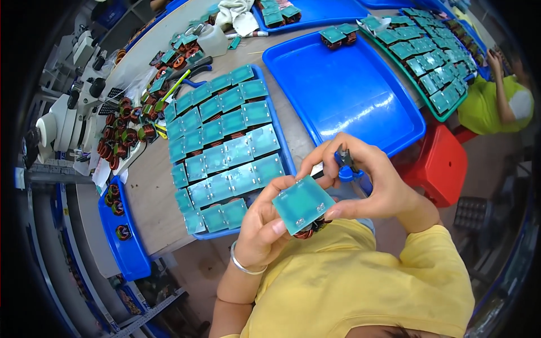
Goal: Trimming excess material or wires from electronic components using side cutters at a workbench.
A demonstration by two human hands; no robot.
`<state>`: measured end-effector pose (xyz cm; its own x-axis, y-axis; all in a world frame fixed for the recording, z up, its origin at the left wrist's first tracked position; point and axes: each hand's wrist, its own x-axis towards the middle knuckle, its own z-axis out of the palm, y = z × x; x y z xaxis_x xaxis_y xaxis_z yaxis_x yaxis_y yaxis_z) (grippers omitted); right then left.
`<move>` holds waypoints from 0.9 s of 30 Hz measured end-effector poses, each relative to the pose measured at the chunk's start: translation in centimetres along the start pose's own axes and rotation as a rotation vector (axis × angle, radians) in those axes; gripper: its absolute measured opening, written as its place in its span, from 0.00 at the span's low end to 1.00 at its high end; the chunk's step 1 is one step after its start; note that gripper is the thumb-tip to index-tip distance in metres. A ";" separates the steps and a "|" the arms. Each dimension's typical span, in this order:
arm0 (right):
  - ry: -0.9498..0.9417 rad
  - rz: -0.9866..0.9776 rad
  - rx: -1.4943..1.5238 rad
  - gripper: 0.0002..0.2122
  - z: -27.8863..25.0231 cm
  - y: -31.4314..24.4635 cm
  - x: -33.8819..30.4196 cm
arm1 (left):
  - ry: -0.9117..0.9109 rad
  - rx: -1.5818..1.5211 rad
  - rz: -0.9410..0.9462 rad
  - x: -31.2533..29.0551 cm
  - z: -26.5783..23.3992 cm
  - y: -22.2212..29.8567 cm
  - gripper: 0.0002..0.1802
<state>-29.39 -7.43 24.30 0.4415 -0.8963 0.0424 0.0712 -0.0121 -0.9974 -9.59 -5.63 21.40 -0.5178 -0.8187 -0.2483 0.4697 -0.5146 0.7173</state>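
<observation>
Left hand grips teal board; right hand pinches it, seemingly clutching cutters.

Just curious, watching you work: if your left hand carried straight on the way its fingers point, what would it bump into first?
The left hand points up and away, toward the blue tray of teal boards. It would likely meet the tray's near boards first, though depth is unclear.
</observation>
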 end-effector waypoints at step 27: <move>0.245 -0.287 -0.391 0.25 1.4 -0.3 -0.9 | -0.056 0.147 0.225 0.1 0.0 -0.7 0.48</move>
<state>-28.53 -6.03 24.69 0.2283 -0.9091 0.3484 -0.2004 -0.3941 -0.8970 -9.99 -5.29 20.89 -0.4526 -0.8909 -0.0388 0.4704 -0.2755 0.8383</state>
